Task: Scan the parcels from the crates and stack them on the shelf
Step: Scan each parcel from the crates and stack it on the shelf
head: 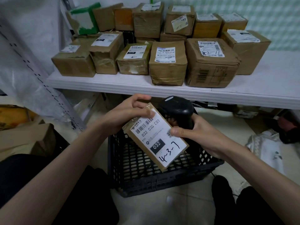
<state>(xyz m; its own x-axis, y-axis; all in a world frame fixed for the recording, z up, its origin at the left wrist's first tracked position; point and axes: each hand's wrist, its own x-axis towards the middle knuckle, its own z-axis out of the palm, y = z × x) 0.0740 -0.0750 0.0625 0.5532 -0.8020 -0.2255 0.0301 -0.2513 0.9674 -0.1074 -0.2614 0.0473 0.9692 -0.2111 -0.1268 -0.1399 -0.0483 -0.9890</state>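
Left hand [129, 111]: pinches parcel [155, 137] top, label tilted up for reading.
Right hand [193, 132]: grips scanner [178, 109], thumb steadying parcel edge.

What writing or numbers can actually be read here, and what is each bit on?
Label of the small parcel in the hands:
"032 038 E01"
"E01"
"032", white on a black bar
"4-3-7", handwritten
Sticker on a back-row shelf box: "002", partly cut off
Other shelf labels and the fine print: too small or blurred.
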